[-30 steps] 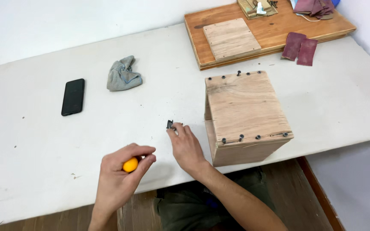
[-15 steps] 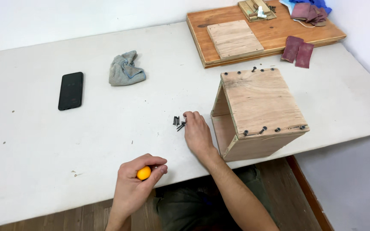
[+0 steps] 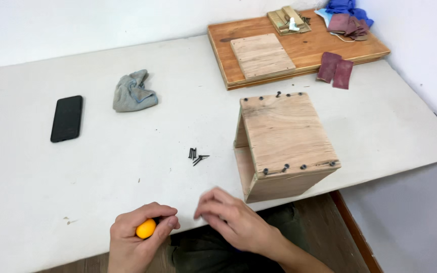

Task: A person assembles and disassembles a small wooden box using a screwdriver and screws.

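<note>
My left hand [image 3: 136,241] is closed around an orange tool handle [image 3: 146,228] at the near edge of the white table [image 3: 127,167]. My right hand [image 3: 233,222] is just to its right, fingers curled and drawn together with the tips pointing at the left hand; whether they pinch anything is hidden. A small cluster of dark screws [image 3: 197,155] lies on the table beyond both hands. To the right of the screws stands an open-fronted plywood box [image 3: 284,136] with screw heads along its top edges.
A black phone [image 3: 67,118] and a crumpled grey rag [image 3: 133,91] lie at the left. At the back right, a wooden board [image 3: 304,50] carries a smaller plywood panel [image 3: 260,54], dark red sandpaper pieces [image 3: 336,70] and a blue cloth [image 3: 347,7].
My right hand has drawn back from the screws toward the near edge, ending close to my left hand. The left hand still holds the orange handle. The view has shifted.
</note>
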